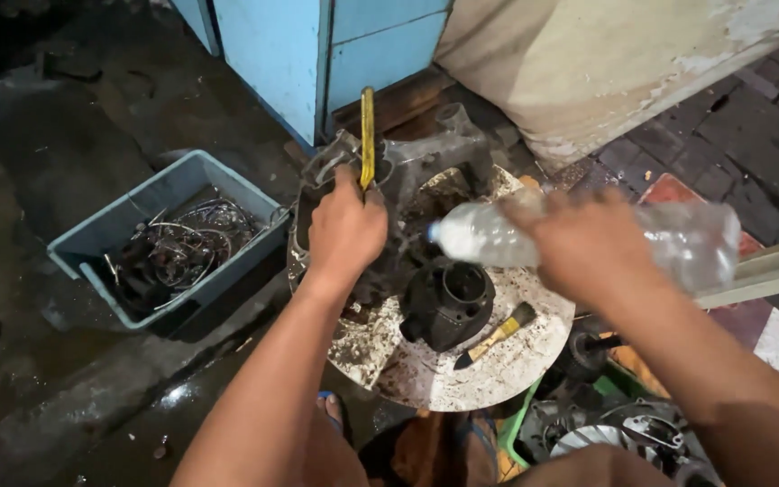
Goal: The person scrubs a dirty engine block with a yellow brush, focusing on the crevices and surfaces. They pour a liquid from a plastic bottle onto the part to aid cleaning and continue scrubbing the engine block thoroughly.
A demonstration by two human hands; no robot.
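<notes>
Two hands work: my left hand (346,225) grips the upright yellow tool (368,135); my right hand (588,243) grasps the plastic bottle (678,239), lying sideways, mouth toward the left hand.

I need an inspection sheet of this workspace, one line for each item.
Surface: round white board, dirty, on wet dark ground.
Job's things: clear plastic bottle; yellow-handled tool; black engine cylinder; grey engine casing.
Clutter: paintbrush on the board; green tray of engine parts.
Grips: left hand holds the tool; right hand holds the bottle.
Cables: wires in the blue-grey bin.
Surroundings: blue cabinet, brick paving.
</notes>
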